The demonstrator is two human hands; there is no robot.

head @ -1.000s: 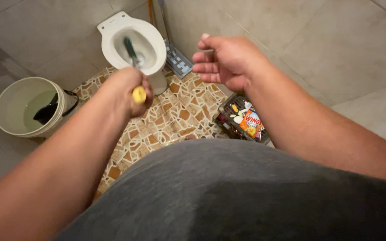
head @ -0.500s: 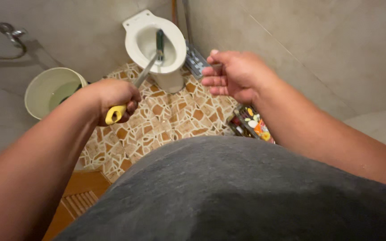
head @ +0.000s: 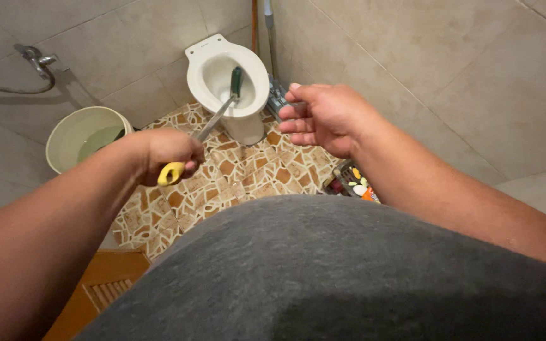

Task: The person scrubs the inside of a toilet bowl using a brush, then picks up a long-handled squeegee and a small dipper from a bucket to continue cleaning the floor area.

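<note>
My left hand [head: 167,151] grips the yellow handle end of a toilet brush [head: 221,112]. Its metal shaft runs up to a dark green head inside the bowl of a white toilet [head: 205,60] that stands against the tiled wall. My right hand [head: 325,116] hovers in the air to the right of the toilet, palm turned left and fingers loosely curled, with nothing seen in it. My grey shirt fills the bottom of the view.
A pale bucket [head: 64,131] holding water stands left of the toilet, below a wall tap [head: 36,57] with a hose. A dark basket of colourful packets [head: 351,182] sits on the mosaic floor by the right wall. A wooden slatted piece [head: 105,285] lies at bottom left.
The brush head has shifted inside the bowl and my left hand has dropped lower and leftward. The view has swung, so the toilet now sits further right. My right hand has stayed raised.
</note>
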